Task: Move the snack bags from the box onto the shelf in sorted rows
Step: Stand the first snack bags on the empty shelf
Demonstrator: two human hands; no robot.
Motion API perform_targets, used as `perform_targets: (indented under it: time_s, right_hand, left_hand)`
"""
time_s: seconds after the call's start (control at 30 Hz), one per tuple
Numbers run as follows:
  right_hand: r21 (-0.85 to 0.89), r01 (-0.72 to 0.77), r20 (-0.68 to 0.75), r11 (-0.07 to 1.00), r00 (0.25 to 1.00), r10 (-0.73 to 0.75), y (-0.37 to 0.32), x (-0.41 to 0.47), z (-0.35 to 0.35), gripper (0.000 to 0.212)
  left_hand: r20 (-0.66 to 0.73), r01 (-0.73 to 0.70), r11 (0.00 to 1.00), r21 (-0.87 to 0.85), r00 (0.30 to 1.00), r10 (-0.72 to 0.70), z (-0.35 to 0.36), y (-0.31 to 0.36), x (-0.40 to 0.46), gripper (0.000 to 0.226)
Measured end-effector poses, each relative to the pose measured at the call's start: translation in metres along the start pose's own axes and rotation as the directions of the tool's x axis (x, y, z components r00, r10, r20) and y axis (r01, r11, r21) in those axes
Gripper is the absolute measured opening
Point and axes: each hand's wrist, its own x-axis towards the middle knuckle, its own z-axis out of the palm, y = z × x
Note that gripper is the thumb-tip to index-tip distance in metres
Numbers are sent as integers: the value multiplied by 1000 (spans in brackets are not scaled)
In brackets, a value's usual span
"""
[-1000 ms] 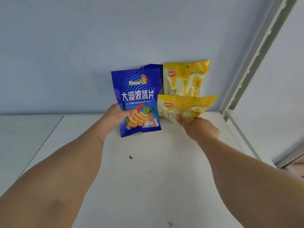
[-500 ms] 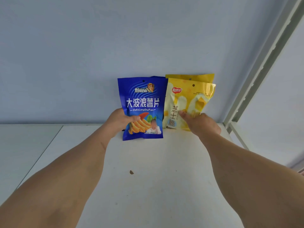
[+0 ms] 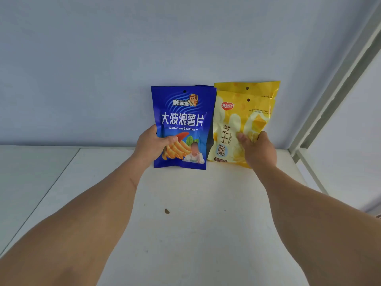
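Both arms outstretched — left hand (image 3: 151, 146) and right hand (image 3: 257, 149) gripping, fingers curled.

A plain pale blue-grey back wall (image 3: 103, 69) is seen rising behind the flat white board's far edge. A white slotted metal upright post (image 3: 338, 83) is set at the far right corner, slanting towards the upper right. A small dark brown crumb-like speck (image 3: 167, 211) is seen lying near the middle of the board, well apart from every edge.
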Motion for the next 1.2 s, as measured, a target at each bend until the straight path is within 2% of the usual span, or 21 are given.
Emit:
perform_targets:
  time_s: [0.17,0.33,0.43,0.53,0.63,0.73,0.8,0.87,0.9,0.93,1.0,1.1,1.2]
  right_hand:
    - [26,9,69,1000,998,-10,2,7,-2,53]
    - [44,-43,113,998,993,38,2,4,-7,56]
    - [73,-68,108,995,992,60,6,-1,-16,72]
    - [59,-82,94,995,993,76,7,-10,-26,98]
    - [-82,-48,46,995,998,52,11,-25,-35,105]
    - [-296,-32,17,955,999,39,20,-48,-45,88]
    - [-507,96,35,857,995,-90,26,-69,-48,68]
    - [-670,324,164,668,942,-293,27,-92,-47,48]
    - [-696,433,254,573,894,-368,24,-104,-45,42]
    - [-692,528,340,492,840,-423,19,-117,-40,39]
    - [-633,674,463,380,723,-513,4,-143,-28,35]
    - [-519,806,547,284,569,-615,-17,-186,-8,31]
    - [-415,881,572,229,448,-687,-29,-231,5,29]
  left_hand:
    - [-30,3,998,68,1000,-1,6,-3,-2,51]
    - [-83,66,994,84,995,-59,9,-4,-7,53]
    - [-91,103,990,95,991,-95,4,-6,-10,52]
    - [-110,127,983,130,988,-113,-1,-3,-16,57]
    - [-195,149,928,342,977,-85,-4,2,-28,62]
    - [-238,122,814,567,971,20,-10,3,-51,46]
    - [-178,32,685,728,973,144,-14,-1,-68,35]
    - [-14,-144,476,868,949,314,-16,-6,-86,29]
    - [101,-254,365,896,916,389,-18,-8,-97,26]
    - [191,-334,272,902,876,442,-20,-12,-109,25]
    - [284,-392,121,912,817,502,-28,-17,-137,29]
    - [350,-388,-2,922,831,432,-49,-18,-183,18]
    - [292,-308,-18,951,879,376,-79,-15,-242,14]
